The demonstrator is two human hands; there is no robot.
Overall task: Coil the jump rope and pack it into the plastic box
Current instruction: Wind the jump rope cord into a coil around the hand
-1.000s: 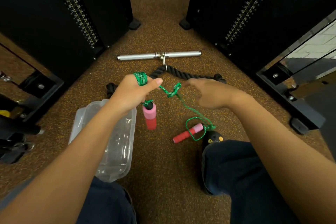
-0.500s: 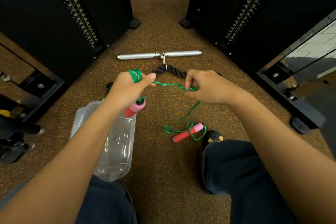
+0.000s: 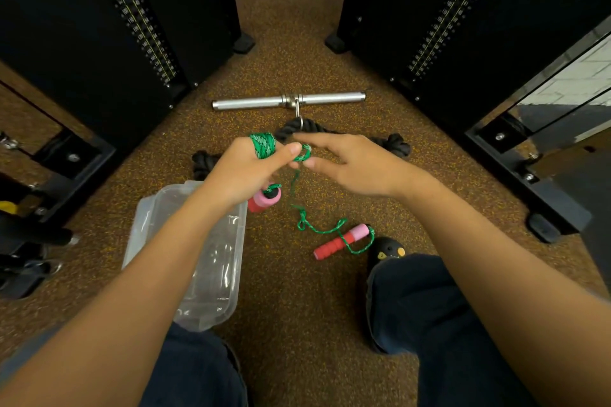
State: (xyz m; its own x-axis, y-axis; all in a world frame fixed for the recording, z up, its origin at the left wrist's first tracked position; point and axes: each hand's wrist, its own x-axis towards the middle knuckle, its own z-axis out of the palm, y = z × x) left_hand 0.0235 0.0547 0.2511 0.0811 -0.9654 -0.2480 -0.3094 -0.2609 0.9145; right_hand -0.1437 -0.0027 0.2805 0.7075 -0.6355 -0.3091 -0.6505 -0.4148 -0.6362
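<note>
The right hand [image 3: 360, 163] was out to the side a moment ago, pulling the green rope tight. Now it has come back next to the left hand [image 3: 244, 175] and is laying a new loop by the left thumb. So one more turn is going onto the bundle, and less rope is left loose on the floor.

The jump rope [image 3: 263, 145] is wrapped many times around the left fingers, which are curled shut on it. One pink and red handle [image 3: 264, 200] hangs just under that hand. The right fingers [image 3: 309, 163] are close together and look like they pinch the small loop, but I cannot tell for sure.

From the hands the rope drops down and wiggles across the floor to the other handle [image 3: 340, 241]. That handle lies near the person's shoe [image 3: 388, 249], toward the near right side of the floor.

The plastic box [image 3: 211, 261] sits open on the near left side, under the left arm. Nothing is packed in it yet.
</note>
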